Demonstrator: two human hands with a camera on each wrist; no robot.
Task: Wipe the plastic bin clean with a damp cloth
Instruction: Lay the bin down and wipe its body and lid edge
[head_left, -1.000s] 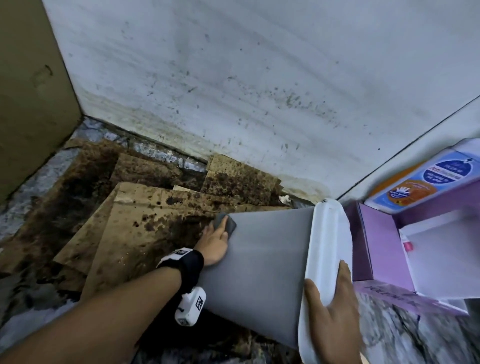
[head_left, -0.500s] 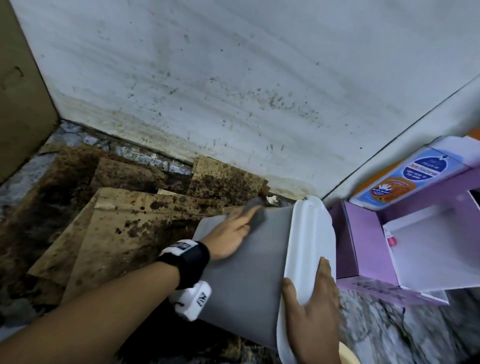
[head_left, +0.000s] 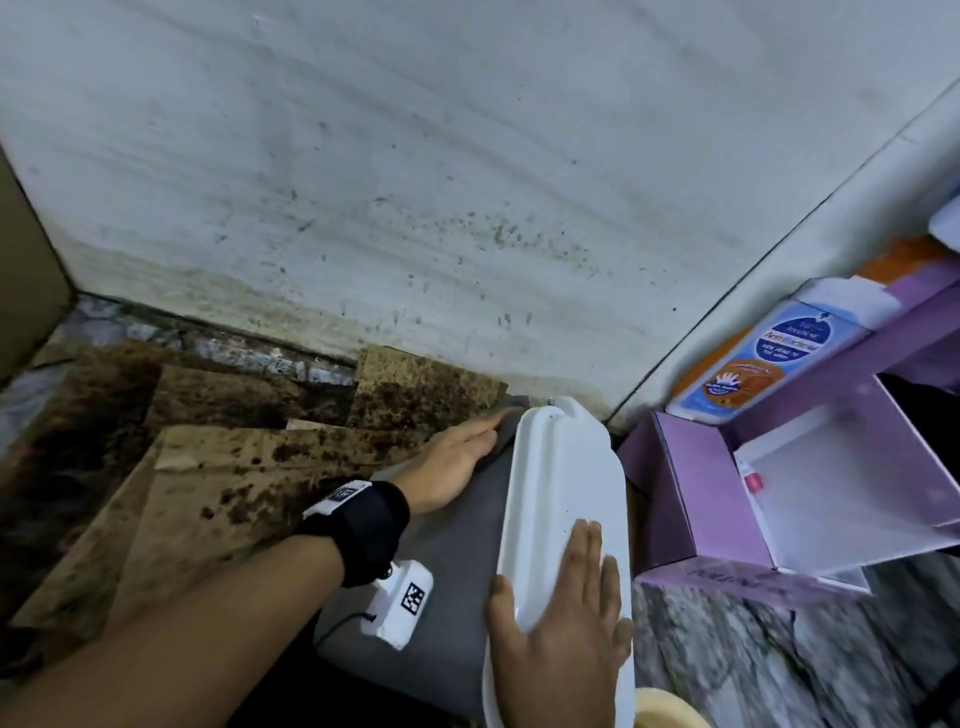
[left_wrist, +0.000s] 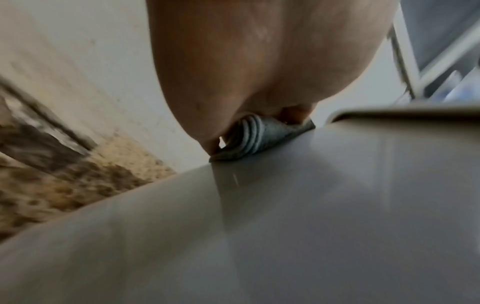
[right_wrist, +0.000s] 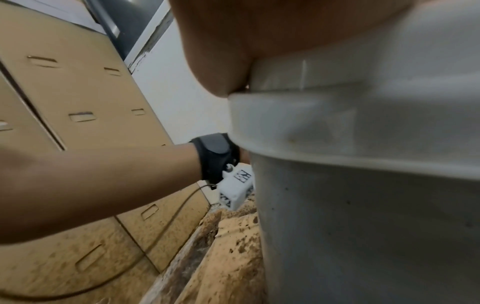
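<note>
A grey plastic bin (head_left: 457, 561) with a white lid (head_left: 561, 467) stands tilted on the floor near a wall corner. My left hand (head_left: 483, 436) lies flat against the bin's grey side, its fingers straight. It presses a folded grey cloth (head_left: 511, 410) against the bin just below the lid's rim. In the left wrist view the cloth (left_wrist: 257, 139) is squeezed between my palm and the smooth bin wall (left_wrist: 285, 226). My right hand (head_left: 566, 623) rests flat on the lid, fingers straight, thumb along the lid's left edge. In the right wrist view the lid's rim (right_wrist: 350, 127) sits above the speckled bin wall (right_wrist: 363, 226).
Stained brown cardboard sheets (head_left: 234, 493) cover the floor left of the bin. A spotted white wall (head_left: 467, 182) stands behind. An open purple box (head_left: 779, 493) and a handwash bottle (head_left: 769, 353) crowd the right. A cardboard box (head_left: 26, 270) stands far left.
My left hand has slid the cloth along the bin's side, from the far end up to the lid's rim. My right hand stays on the lid, which faces me more.
</note>
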